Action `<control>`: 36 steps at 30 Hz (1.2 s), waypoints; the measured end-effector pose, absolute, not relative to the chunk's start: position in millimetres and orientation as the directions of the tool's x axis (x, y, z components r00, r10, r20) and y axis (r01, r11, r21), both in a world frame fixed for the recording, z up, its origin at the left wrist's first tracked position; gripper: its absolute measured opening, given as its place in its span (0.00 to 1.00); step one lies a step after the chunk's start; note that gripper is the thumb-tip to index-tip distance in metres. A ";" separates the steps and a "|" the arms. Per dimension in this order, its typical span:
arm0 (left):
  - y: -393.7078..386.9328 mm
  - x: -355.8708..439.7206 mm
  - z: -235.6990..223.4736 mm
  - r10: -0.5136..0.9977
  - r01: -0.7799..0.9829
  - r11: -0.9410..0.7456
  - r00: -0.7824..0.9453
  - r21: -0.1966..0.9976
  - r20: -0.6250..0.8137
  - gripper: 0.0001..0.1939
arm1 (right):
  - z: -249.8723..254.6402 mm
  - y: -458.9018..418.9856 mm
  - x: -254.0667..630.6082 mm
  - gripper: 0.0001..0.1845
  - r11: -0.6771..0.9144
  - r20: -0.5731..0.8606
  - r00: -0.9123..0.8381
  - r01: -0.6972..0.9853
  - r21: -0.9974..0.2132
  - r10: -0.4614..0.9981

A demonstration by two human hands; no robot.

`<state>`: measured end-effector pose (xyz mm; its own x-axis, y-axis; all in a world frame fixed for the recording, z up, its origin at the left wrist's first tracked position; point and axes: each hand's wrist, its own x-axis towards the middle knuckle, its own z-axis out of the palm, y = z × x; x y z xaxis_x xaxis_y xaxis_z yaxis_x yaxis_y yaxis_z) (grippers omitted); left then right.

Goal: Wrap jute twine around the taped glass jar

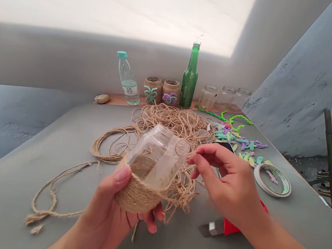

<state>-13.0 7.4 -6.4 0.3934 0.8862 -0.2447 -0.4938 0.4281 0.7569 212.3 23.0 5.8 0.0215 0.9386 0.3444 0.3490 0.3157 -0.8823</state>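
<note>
Clear jar held tilted above the worktop, in front of the twine heap; lower part wrapped in a twine band, rest bare with a clear strip, maybe tape. Left hand cupped round the band, thumb pressing its edge. Right hand pinching a twine strand between thumb and forefinger, beside the jar's far end. Step looks like winding: best keep the strand taut, lay each turn flush against the last, no gaps or overlaps, left thumb pinning the edge while the jar turns. Loose heap could snag, so pull slack free first. Red-handled blade lies near the right forearm, worth keeping wrist clear of it
</note>
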 end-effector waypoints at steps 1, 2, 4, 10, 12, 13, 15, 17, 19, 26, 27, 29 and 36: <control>6.8 -13.0 -7.2 0.884 -0.494 0.431 0.399 0.755 -0.244 0.23 | 6.9 25.3 214.2 0.04 0.303 0.335 0.059 0.303 -0.904 0.940; 6.2 -12.7 -8.5 0.881 -0.493 0.434 0.406 0.754 -0.242 0.22 | 7.5 27.9 216.0 0.04 0.282 0.315 0.096 0.258 -0.924 0.944; 4.8 -11.6 -12.2 0.877 -0.494 0.440 0.416 0.750 -0.240 0.20 | 7.3 33.6 219.0 0.06 0.247 0.279 0.152 0.200 -0.948 0.948; 5.2 -10.1 -15.0 0.875 -0.497 0.469 0.377 0.730 -0.305 0.19 | 0.2 49.8 228.0 0.11 0.219 0.265 0.242 0.201 -0.955 0.933; 6.5 -11.0 -10.4 0.885 -0.516 0.454 0.356 0.726 -0.300 0.19 | -2.8 53.8 232.4 0.12 0.159 0.216 0.220 0.250 -0.955 0.951; 7.1 -11.4 -7.7 0.887 -0.524 0.450 0.353 0.723 -0.296 0.20 | -4.6 55.0 234.2 0.15 0.122 0.182 0.190 0.289 -0.950 0.965; 8.0 -11.5 -2.8 0.888 -0.540 0.451 0.353 0.711 -0.295 0.22 | -8.7 55.2 236.4 0.33 0.064 0.120 0.123 0.382 -0.922 0.985; 8.4 -11.1 0.3 0.884 -0.553 0.458 0.361 0.696 -0.295 0.23 | -12.1 52.9 235.9 0.48 0.047 0.093 0.079 0.462 -0.885 0.993; 8.6 -10.6 1.2 0.884 -0.567 0.459 0.367 0.684 -0.290 0.22 | -12.9 48.7 233.5 0.51 0.077 0.138 0.065 0.566 -0.821 0.988; 10.8 -12.6 1.1 0.902 -0.610 0.421 0.363 0.671 -0.235 0.21 | 8.1 24.0 220.2 0.18 0.332 0.273 -0.193 0.443 -0.832 0.942; 11.2 -13.0 2.2 0.909 -0.616 0.403 0.356 0.677 -0.218 0.21 | 10.5 20.1 217.8 0.15 0.344 0.236 -0.300 0.389 -0.855 0.924; 12.1 -13.6 4.7 0.919 -0.620 0.379 0.337 0.687 -0.204 0.20 | 12.3 14.0 212.6 0.10 0.320 0.133 -0.472 0.342 -0.884 0.872; 13.9 -20.5 12.1 0.945 -0.697 0.324 0.204 0.640 -0.257 0.33 | 1.8 26.7 210.4 0.11 -0.005 -0.067 -0.268 0.227 -0.974 0.961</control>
<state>-20.5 13.9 12.1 0.2035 0.9448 -0.2568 -0.6967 0.3240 0.6400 210.4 26.7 1.8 -0.2682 0.9610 -0.0675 0.2265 -0.0051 -0.9740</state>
